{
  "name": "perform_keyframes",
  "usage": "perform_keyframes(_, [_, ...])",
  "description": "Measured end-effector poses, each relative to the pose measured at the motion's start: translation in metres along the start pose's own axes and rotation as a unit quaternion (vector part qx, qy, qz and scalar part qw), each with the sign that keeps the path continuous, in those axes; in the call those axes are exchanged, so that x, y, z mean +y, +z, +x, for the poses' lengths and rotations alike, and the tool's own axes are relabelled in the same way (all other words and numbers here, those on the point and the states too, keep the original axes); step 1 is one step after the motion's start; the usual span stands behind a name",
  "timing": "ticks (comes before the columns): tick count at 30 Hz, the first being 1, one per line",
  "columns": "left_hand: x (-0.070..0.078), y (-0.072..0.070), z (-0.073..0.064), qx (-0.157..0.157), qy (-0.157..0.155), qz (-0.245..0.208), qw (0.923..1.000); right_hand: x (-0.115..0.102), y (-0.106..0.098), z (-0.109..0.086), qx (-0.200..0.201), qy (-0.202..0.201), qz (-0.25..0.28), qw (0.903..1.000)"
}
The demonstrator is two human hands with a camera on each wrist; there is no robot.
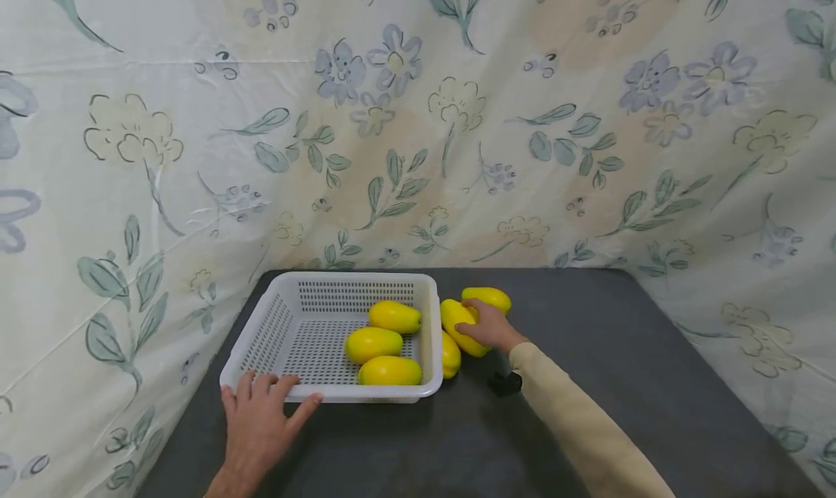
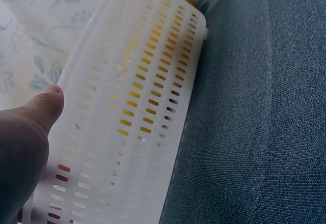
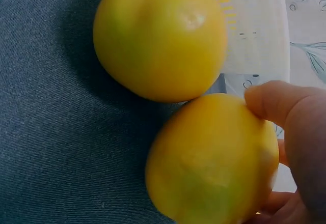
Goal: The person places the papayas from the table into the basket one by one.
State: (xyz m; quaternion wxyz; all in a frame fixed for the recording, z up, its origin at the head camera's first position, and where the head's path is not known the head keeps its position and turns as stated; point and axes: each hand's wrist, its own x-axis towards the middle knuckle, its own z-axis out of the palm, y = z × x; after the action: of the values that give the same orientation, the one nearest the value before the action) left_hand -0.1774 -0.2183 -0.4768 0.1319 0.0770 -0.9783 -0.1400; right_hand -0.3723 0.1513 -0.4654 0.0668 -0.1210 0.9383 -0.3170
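Observation:
A white perforated plastic basket (image 1: pixel 274 324) stands on the dark table, with three yellow oblong fruits (image 1: pixel 374 345) with greenish tips in its right half. My left hand (image 1: pixel 261 422) holds its front rim near the left corner; in the left wrist view the thumb (image 2: pixel 46 107) lies at the rim and skin shows through the slots. To the right of the basket, my right hand (image 1: pixel 490 326) grips a yellow fruit (image 3: pixel 214 158), thumb on one side and fingers on the other. Beside it another yellow fruit (image 3: pixel 158 35) lies close to the basket's wall.
Behind the gripped fruit lies one more yellow fruit (image 1: pixel 488 297). A small black object (image 1: pixel 504 384) is at the right wrist. The dark cloth-covered table (image 1: pixel 620 353) extends to the right, and a floral curtain (image 1: pixel 418 157) hangs behind and at both sides.

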Motion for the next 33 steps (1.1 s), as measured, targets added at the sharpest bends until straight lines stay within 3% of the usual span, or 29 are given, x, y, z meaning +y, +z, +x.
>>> perform_keyframes(12, [0.002,-0.002,-0.001,-0.007,-0.003,0.002,1.0000,0.007,-0.002,-0.003,0.012,0.002,0.021,0.9997])
perform_keyframes(21, [0.001,0.000,-0.002,0.015,0.010,0.001,0.9998,0.003,-0.025,-0.012,0.027,0.018,0.026,0.9991])
perform_keyframes(26, [0.001,0.000,-0.001,0.024,0.015,0.001,0.9996,-0.011,-0.047,-0.012,0.042,0.017,0.028,0.9986])
perform_keyframes(33, [0.003,-0.002,-0.001,0.010,0.007,0.005,0.9999,-0.051,-0.067,-0.019,0.045,-0.018,0.038,0.9981])
